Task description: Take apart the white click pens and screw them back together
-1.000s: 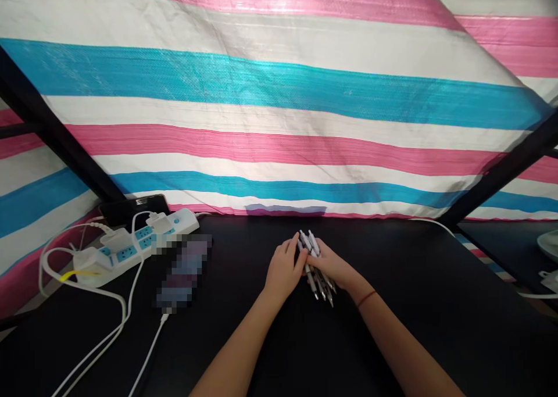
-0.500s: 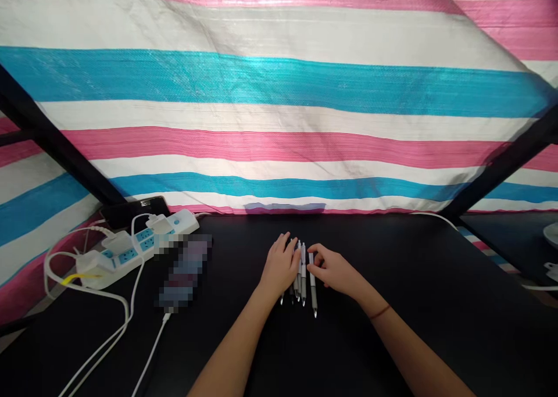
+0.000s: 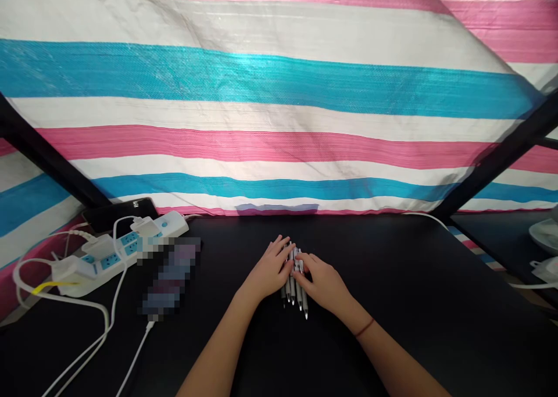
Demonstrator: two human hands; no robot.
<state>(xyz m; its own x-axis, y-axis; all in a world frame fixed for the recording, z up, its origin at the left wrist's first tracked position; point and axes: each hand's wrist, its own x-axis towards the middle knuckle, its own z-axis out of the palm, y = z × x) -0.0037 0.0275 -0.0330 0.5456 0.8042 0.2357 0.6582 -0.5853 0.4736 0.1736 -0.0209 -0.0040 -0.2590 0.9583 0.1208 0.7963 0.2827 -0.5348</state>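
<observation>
Several white-and-grey pens [image 3: 293, 292] lie side by side on the black table, their silver tips toward me and slightly fanned. My left hand [image 3: 272, 272] rests along the left side of the row, fingers stretched out over the upper parts of the pens. On the other side, my right hand [image 3: 325, 282] has its thumb and bent index finger on the rightmost pen [image 3: 304, 301]. Both hands cover part of the pens' middle and upper ends.
To the left are a white power strip [image 3: 174, 225] with chargers and looping white cables [image 3: 104, 321]. A phone [image 3: 172, 278], blurred out, lies beside it on a charging cable. A striped tarp [image 3: 279, 147] hangs behind the black table [image 3: 392, 269], between dark frame bars.
My right hand has moved left, bringing the outer pen against the others. The gap between that pen and the row has closed. The view has shifted slightly.
</observation>
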